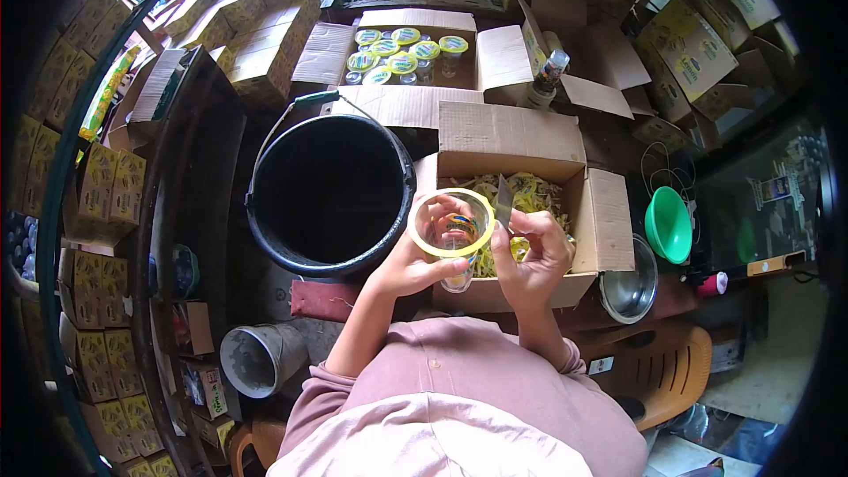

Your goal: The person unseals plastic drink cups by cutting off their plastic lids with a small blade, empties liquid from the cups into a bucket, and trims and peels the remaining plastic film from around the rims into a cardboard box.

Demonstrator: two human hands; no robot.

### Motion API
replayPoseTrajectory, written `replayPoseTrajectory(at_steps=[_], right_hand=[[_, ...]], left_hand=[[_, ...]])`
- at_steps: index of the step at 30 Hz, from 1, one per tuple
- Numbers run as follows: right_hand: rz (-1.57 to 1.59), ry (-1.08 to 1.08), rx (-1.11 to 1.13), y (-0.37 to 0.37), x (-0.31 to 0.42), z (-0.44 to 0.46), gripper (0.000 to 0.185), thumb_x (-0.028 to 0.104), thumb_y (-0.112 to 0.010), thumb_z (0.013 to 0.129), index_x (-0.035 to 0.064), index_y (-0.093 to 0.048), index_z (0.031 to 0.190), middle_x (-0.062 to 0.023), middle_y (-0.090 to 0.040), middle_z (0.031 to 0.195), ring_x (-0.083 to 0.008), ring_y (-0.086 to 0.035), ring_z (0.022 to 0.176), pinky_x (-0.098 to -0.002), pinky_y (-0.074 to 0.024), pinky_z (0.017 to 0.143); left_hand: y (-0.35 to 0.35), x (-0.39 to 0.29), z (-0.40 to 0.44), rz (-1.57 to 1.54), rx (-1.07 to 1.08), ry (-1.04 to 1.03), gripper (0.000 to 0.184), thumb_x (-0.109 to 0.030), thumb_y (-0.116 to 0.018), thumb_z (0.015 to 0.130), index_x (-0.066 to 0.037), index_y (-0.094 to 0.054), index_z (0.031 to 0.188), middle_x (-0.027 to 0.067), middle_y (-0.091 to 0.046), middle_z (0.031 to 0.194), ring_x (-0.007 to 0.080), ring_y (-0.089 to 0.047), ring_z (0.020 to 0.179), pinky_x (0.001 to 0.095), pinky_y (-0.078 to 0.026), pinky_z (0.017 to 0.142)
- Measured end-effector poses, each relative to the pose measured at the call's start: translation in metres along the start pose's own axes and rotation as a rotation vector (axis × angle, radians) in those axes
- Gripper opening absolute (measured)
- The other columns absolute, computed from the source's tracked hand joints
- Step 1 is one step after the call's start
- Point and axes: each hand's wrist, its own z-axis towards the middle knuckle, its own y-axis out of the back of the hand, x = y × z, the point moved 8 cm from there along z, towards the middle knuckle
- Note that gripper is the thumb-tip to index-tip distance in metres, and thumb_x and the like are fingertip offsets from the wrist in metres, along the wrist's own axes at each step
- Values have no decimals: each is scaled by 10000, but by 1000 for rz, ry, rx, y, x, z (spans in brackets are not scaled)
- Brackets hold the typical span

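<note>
My left hand (402, 263) is wrapped round a clear plastic cup (458, 231) with a yellow rim and a printed label. The cup's mouth faces up towards me, and the fingers show through its wall. Close to the rim on the right, my right hand (537, 256) grips a knife (503, 201) with its flat blade pointing up; the fingers hide its handle. Both hands are over an open cardboard box (508, 139) that holds many yellow strips (530, 190).
A black bucket (265, 238) stands left of the box. Behind is a carton (406, 19) of yellow-lidded cups (402, 63). A bottle (549, 75) stands at the back right. To the right are a green bowl (669, 225) and metal bowl (632, 287); a grey pail (256, 360) is lower left.
</note>
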Motion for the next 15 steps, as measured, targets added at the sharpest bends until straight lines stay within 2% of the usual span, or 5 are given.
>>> replayPoseTrajectory(at_steps=[2, 15], right_hand=[[-46, 42, -12, 2, 3, -2, 181, -55, -666, 646, -2, -597, 804, -81, -583, 684, -129, -575, 567, -226, -446, 515], [-172, 172, 15, -6, 21, -5, 164, -54, -648, 657, 9, -596, 800, -94, -584, 661, -170, -594, 582, -258, -479, 540]], left_hand=[[4, 3, -2, -57, -23, 48, 674, -74, -693, 712, -54, -266, 1233, 111, -400, 1114, 174, -457, 1041, 318, -427, 861], [6, -7, 0, 123, -14, -44, 663, -54, -672, 737, -68, -238, 1239, 114, -380, 1110, 173, -447, 1047, 299, -434, 844]])
